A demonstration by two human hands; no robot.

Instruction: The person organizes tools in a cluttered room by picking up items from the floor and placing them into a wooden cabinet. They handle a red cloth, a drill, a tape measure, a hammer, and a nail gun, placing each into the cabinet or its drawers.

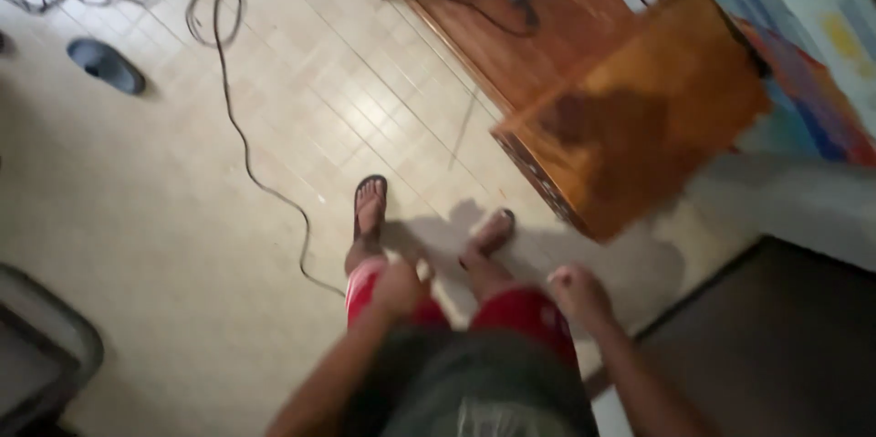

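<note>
Though blurred, hands (401, 289) floorward beside shorts (525, 311).

Dim warm indoor light; glare patch on far floor (365, 99) tiles. Heavy motion blur throughout. Feet cast soft shadows rightward.

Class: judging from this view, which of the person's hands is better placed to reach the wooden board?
Probably the right hand: it hangs empty on the side of the wooden board. The left hand, also empty, hangs farther away.
</note>
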